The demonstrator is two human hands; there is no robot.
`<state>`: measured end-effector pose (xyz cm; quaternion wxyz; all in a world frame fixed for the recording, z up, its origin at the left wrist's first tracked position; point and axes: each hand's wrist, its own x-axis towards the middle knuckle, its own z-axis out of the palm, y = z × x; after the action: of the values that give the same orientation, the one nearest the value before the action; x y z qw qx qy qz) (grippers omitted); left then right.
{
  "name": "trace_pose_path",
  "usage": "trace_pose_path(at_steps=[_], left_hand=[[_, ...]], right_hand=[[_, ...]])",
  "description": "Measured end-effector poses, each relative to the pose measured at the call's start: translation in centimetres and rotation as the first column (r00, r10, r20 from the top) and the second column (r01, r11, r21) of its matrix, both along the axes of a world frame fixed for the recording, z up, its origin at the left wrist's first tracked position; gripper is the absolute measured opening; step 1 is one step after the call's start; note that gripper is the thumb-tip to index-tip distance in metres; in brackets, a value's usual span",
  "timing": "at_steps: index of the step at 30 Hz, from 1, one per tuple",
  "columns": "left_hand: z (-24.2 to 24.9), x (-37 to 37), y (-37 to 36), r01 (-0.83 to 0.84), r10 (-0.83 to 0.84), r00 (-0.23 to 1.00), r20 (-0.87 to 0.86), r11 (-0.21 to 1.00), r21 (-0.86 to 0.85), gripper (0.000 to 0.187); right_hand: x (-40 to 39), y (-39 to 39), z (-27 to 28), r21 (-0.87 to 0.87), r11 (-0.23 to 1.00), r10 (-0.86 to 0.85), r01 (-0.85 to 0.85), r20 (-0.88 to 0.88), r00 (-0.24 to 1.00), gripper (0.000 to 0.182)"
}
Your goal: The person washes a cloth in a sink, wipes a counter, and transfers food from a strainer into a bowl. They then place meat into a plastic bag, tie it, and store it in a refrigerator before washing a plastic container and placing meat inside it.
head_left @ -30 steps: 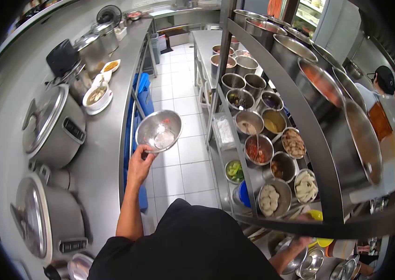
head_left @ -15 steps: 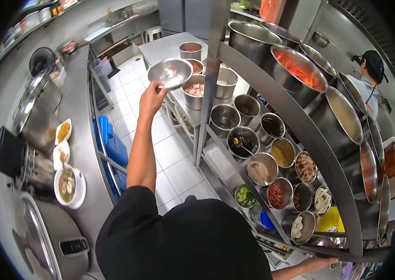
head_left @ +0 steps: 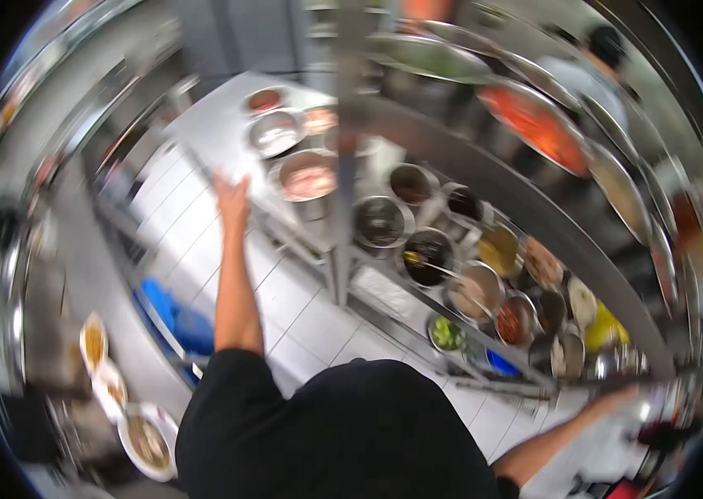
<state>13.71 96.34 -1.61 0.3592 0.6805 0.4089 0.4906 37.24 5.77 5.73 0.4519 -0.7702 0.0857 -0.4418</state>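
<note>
My left hand (head_left: 231,193) reaches forward over the floor beside the metal table (head_left: 202,125), fingers apart and holding nothing. A shallow steel bowl (head_left: 275,133) rests among the pots on that table, a short way beyond my fingertips. Close to the hand, on the right, stands a steel pot of pale pink meat (head_left: 308,179). Behind the bowl is a pot with red contents (head_left: 265,101). Low on the right, my right hand (head_left: 622,397) is stretched out by the end of the shelf rack, its fingers smeared by motion.
Steel pots of sauces and ingredients fill the rack (head_left: 493,274) on my right, with larger pots (head_left: 534,125) above. A person (head_left: 596,71) stands behind it. Dishes of food (head_left: 148,441) sit on the left counter (head_left: 93,249). A blue container (head_left: 172,316) is below it.
My left hand has let go of the steel bowl, which now sits on the table among the pots. The view has turned, and my right hand appears higher in it.
</note>
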Motion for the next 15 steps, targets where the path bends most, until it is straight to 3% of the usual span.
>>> trace_pose_path(at_steps=[1,2,3,4,6,7,8,9,11,12,13,15], left_hand=[[-4.1,-0.9,0.0,0.052,-0.050,0.999,0.020,0.992,-0.113,0.069],[-8.8,-2.3,-1.5,0.134,-0.144,0.989,-0.020,0.959,-0.251,0.061],[-13.9,-4.0,-2.9,0.208,-0.264,0.960,-0.091,0.894,-0.398,0.054],[-18.8,-6.0,-4.8,0.256,-0.413,0.893,-0.179,0.794,-0.552,0.047],[-25.6,-9.7,-9.8,0.242,-0.714,0.637,-0.290,0.543,-0.805,0.037],[-25.3,-10.0,-14.5,0.188,-0.706,0.589,-0.394,0.594,-0.782,0.030],[-25.6,-9.7,-17.5,0.251,-0.818,0.525,-0.235,0.413,-0.876,0.031],[-24.9,-8.3,-20.9,0.424,-0.910,0.342,-0.236,0.374,-0.825,0.031],[-22.4,-5.5,-28.1,0.743,-0.957,0.025,-0.289,0.211,-0.636,0.033],[-22.0,-3.7,-30.5,0.831,-0.856,-0.172,-0.488,0.140,-0.539,0.037],[-21.4,-1.9,-33.0,0.907,-0.689,-0.284,-0.666,0.032,-0.420,0.042],[-18.2,2.2,-39.7,0.866,-0.610,-0.301,-0.733,0.147,-0.478,0.053]], right_hand=[[1.1,-4.0,-3.1,-0.421,0.892,-0.158,0.165,0.052,0.986,0.056],[1.4,-5.6,-5.3,-0.644,0.710,-0.264,0.286,0.132,0.955,0.053],[1.8,-6.0,-7.0,-0.732,0.583,-0.320,0.352,0.190,0.928,0.049],[0.4,-3.2,-5.6,-0.628,0.745,-0.207,0.224,0.102,0.973,0.047],[0.0,0.6,-3.3,-0.399,0.907,-0.152,0.133,-0.017,0.988,0.042],[-0.3,2.0,-2.3,-0.137,0.990,0.011,-0.015,-0.030,0.999,0.041],[-1.0,3.0,-1.4,0.141,0.975,0.170,-0.171,0.018,0.985,0.043],[-2.0,3.8,-0.6,0.245,0.935,0.250,-0.256,0.056,0.967,0.048],[-4.0,7.7,2.9,0.326,0.921,0.199,-0.212,0.074,0.977,0.052],[-3.9,7.4,2.9,0.259,0.942,0.206,-0.214,0.058,0.977,0.052],[-3.8,6.5,2.8,0.198,0.953,0.225,-0.230,0.049,0.973,0.053],[-5.4,6.7,4.4,0.145,0.965,0.228,-0.220,-0.042,0.973,0.055]])
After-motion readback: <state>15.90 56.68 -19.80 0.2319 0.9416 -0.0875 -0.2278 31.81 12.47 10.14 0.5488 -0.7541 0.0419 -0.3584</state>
